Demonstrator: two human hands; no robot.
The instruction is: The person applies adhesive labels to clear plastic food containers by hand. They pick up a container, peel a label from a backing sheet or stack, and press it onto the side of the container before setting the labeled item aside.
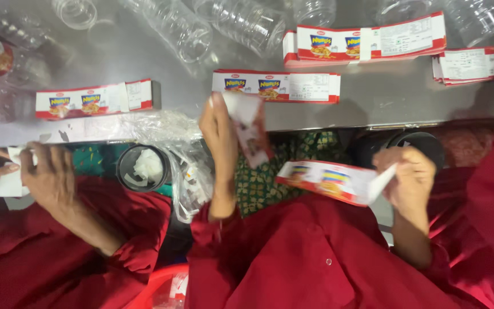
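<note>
**Two hands on printed labels at a steel table**

A grey metal table [373, 94] fills the upper half of the head view. Its front edge is the landmark here. Beyond that edge lie clear plastic bottles [241, 23] on their sides and several flat stacks of red-and-white labels: one stack [277, 86] just past the edge at the middle, another [94, 99] far along to one side, and longer stacks [367, 43] deeper on the table. A crumpled clear plastic bag [172, 137] hangs over the edge, with a dark round cup [142, 167] of white scraps just below it.

On the near side of the edge, over a red garment, the person's left hand [221, 134] is raised, fingers closed on a blurred label [251, 129] whose long axis runs up and down, its top touching the edge line. The right hand [410, 177] pinches the white end of a label strip [333, 180] below the edge; the strip's long axis lies nearly level, tilted slightly, its free end pointing toward the left hand.

Further along the edge, another person's hands [50, 177] hold a white piece [10, 180].
</note>
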